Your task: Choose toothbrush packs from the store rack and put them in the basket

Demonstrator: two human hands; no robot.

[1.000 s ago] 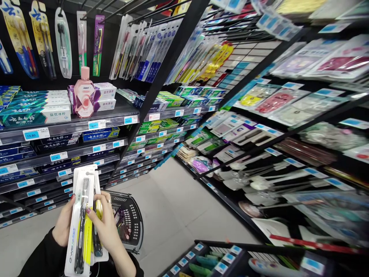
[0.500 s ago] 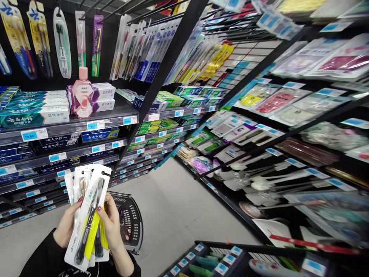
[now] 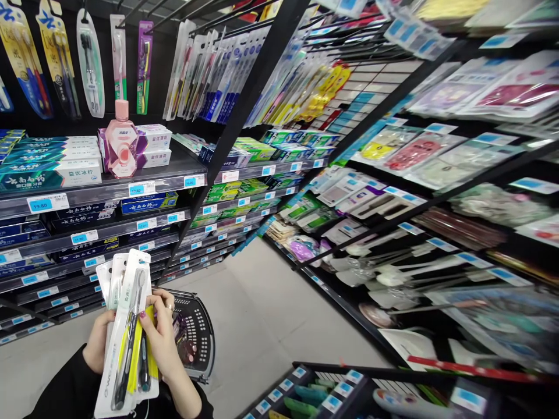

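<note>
Several packaged toothbrushes (image 3: 126, 343) are fanned out in front of me, in white card and clear plastic packs with black handles and yellow panels. My left hand (image 3: 99, 343) grips the packs along their left edges, its fingers partly hidden behind them. From the right, my right hand (image 3: 163, 337) holds the same bunch, with its thumb on the front pack and its fingers bent behind. Below and right of that hand, a black shopping basket (image 3: 201, 334) shows dark purple and pinkish items inside.
A pink mouthwash bottle (image 3: 121, 142) stands by toothpaste boxes (image 3: 52, 166) on the left shelf. Hanging toothbrushes (image 3: 231, 75) line the rack above. Shelves of packaged goods (image 3: 419, 151) rise on the right. Grey floor (image 3: 257, 314) lies between, and a low display (image 3: 314, 396) is at the bottom.
The front toothbrush pack has shifted left and turned more upright, overlapping the others differently. My right hand's fingers have moved up and now show more. The camera view has shifted slightly.
</note>
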